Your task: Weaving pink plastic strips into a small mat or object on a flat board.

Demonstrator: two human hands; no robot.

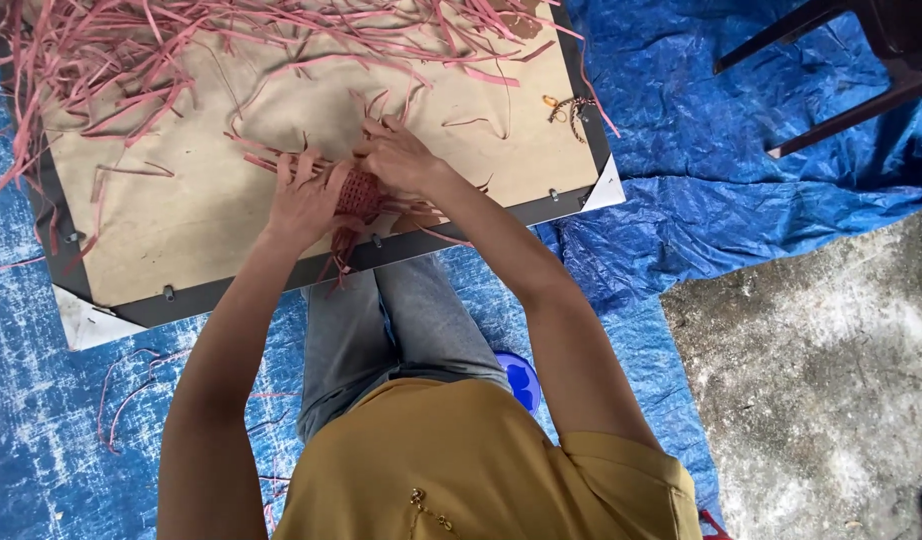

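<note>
A small woven piece (361, 192) of reddish-pink strips lies on a brown board (191, 225), near its front edge. My left hand (306, 200) presses flat on the piece's left side, fingers spread over loose strip ends. My right hand (396, 158) rests on its upper right, fingers curled around strips there. Loose strip ends (341, 258) stick out from the piece toward my lap. Much of the weave is hidden under both hands.
A heap of loose pink strips (131, 50) covers the board's far side. The board has a dark frame (231, 288) with small clips. Blue tarp (741, 150) spreads underneath, bare concrete (811, 380) at right. Dark chair legs (841, 70) stand top right. A small knotted bit (571, 108) lies near the board's right edge.
</note>
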